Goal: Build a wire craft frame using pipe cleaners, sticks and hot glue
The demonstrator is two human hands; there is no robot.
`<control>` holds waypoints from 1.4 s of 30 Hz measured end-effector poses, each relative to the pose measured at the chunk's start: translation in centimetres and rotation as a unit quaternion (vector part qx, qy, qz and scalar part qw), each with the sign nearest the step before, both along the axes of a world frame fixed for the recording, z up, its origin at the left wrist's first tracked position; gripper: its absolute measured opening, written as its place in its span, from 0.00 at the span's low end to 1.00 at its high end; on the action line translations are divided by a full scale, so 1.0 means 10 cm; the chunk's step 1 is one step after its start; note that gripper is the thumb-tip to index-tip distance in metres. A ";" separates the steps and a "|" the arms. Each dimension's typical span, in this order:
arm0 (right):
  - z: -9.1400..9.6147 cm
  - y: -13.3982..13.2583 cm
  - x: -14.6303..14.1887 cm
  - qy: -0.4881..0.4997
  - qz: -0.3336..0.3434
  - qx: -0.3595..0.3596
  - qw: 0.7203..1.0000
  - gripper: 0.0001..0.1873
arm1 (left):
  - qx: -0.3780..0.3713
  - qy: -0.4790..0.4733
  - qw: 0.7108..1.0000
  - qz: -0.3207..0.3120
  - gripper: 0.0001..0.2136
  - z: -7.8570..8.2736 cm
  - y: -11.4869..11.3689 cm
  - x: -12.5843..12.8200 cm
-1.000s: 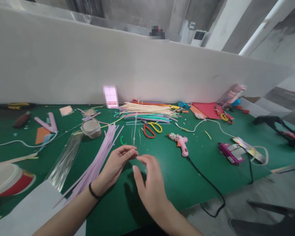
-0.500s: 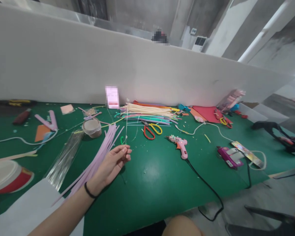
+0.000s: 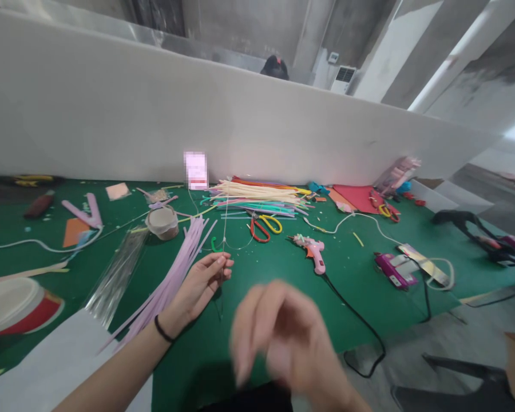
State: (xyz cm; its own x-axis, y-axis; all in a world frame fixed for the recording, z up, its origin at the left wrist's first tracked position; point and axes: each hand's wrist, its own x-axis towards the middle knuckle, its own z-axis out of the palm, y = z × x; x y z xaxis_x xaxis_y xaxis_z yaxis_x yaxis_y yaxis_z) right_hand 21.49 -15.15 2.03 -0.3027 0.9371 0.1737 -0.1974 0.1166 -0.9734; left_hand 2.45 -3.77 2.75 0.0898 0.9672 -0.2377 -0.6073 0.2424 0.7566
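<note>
My left hand [image 3: 206, 280] pinches a thin pale wire [image 3: 226, 217] between thumb and fingers. The wire stands up from the fingertips, and finer curved strands branch sideways near a small pale knot or bead just above them. My right hand [image 3: 283, 332], blurred by motion, hovers over the table's near side with fingers curled and apart from the thumb; nothing shows between them. Beside my left forearm lies a bundle of lilac pipe cleaners [image 3: 175, 274]. A small green curled piece [image 3: 215, 245] is close behind my left hand.
Behind are piled coloured pipe cleaners [image 3: 257, 194] and red-yellow-handled scissors [image 3: 264, 226]. A pink glue gun [image 3: 315, 252] trails a black cord at right. Clear-wrapped wires [image 3: 115, 274], a lidded cup [image 3: 162, 222] and a white tub [image 3: 15, 303] sit left. A white partition [image 3: 240, 126] stands behind.
My right hand has come into view from below. My left hand still pinches the wire, nearly in the same place. The view has shifted slightly.
</note>
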 end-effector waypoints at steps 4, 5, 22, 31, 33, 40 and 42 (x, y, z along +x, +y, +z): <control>0.46 1.14 0.56 -0.217 -0.391 0.071 0.892 0.16 | 0.018 0.052 0.998 0.010 0.14 0.07 -0.02 -0.01; 0.42 1.33 0.71 -0.286 -0.439 0.063 0.849 0.19 | 0.024 0.066 0.997 0.011 0.14 0.09 -0.03 -0.01; -0.26 1.69 1.16 -0.623 -0.431 -0.038 0.651 0.23 | 0.071 0.185 0.980 0.003 0.11 0.20 -0.06 -0.03; 0.20 1.38 0.56 -0.178 -0.562 0.084 0.803 0.26 | 0.069 0.170 0.981 0.059 0.12 0.20 -0.03 -0.01; 0.28 1.31 0.28 -0.149 -0.524 0.092 0.833 0.26 | 0.082 0.184 0.976 0.082 0.12 0.18 -0.01 -0.02; 0.22 1.10 -0.42 -0.112 -0.354 -0.041 0.928 0.22 | 0.097 0.182 0.974 0.094 0.21 0.20 -0.01 -0.07; 0.16 1.09 -0.46 -0.096 -0.313 -0.071 0.942 0.21 | 0.089 0.162 0.979 0.085 0.23 0.23 -0.02 -0.07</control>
State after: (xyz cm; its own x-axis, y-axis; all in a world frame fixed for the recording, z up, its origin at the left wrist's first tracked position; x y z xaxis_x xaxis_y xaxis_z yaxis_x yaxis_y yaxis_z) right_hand 16.87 -4.23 3.62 0.3030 0.9525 0.0318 0.0490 0.0178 -0.9986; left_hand 1.73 -4.01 5.05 -0.1278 0.9903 -0.0540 -0.3482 0.0062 0.9374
